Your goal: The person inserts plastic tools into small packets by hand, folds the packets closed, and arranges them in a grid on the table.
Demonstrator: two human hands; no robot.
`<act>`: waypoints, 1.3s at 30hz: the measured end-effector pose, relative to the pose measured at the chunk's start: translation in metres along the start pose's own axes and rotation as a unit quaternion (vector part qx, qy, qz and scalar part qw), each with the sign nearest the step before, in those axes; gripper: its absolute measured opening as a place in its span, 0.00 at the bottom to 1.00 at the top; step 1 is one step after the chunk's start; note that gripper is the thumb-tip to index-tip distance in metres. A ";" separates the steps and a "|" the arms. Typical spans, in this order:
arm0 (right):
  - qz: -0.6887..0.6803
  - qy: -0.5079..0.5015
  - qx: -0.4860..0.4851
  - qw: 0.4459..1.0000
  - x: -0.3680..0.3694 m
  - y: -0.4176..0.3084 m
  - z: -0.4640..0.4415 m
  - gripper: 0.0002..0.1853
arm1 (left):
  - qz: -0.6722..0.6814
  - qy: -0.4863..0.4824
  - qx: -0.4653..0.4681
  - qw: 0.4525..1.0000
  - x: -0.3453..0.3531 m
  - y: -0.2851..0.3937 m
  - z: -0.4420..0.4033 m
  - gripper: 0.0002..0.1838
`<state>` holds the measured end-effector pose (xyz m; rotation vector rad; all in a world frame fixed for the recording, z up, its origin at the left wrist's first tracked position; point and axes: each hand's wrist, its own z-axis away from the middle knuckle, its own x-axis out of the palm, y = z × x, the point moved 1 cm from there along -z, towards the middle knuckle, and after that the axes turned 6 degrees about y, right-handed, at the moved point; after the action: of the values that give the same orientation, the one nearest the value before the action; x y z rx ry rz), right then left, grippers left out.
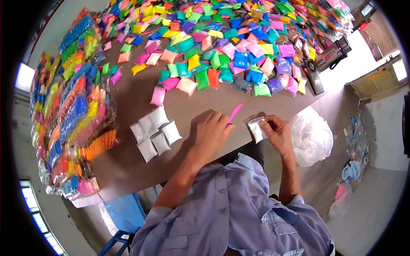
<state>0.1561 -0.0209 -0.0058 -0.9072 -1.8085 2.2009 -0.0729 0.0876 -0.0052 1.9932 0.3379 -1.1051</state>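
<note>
My left hand is over the near part of the table, its fingers curled around a bright pink plastic modelling knife whose flat end points up and away. At the table's front edge, my right hand pinches the top of a small white packet between thumb and fingers. Left of my left hand, several similar white packets lie close together on the brown table. A pink packet lies just beyond them.
Loose colourful packets cover the far table. Bagged stacks of packets line the left side. A metal flask and a dark handheld device stand at right. A white plastic bag hangs beside the right edge; a blue chair is below left.
</note>
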 end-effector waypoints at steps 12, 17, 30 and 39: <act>0.113 0.037 -0.086 0.989 0.011 -0.018 0.015 0.14 | -0.146 -0.127 0.031 0.981 -0.004 0.005 -0.028 0.08; 0.128 0.013 -0.182 0.975 0.002 -0.008 0.023 0.15 | -0.184 -0.150 0.064 0.969 -0.004 -0.009 -0.040 0.07; 0.206 -0.027 -0.299 0.931 0.011 -0.014 0.037 0.25 | 0.040 -0.023 -0.003 0.999 -0.015 0.015 -0.005 0.05; 0.209 -0.006 -0.293 0.933 0.032 -0.014 0.052 0.23 | -0.061 -0.004 0.005 0.998 -0.009 -0.008 0.017 0.05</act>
<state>0.0983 -0.0458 0.0008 -1.5117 -2.5359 1.8647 -0.0927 0.0809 -0.0070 1.9975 0.4557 -1.1922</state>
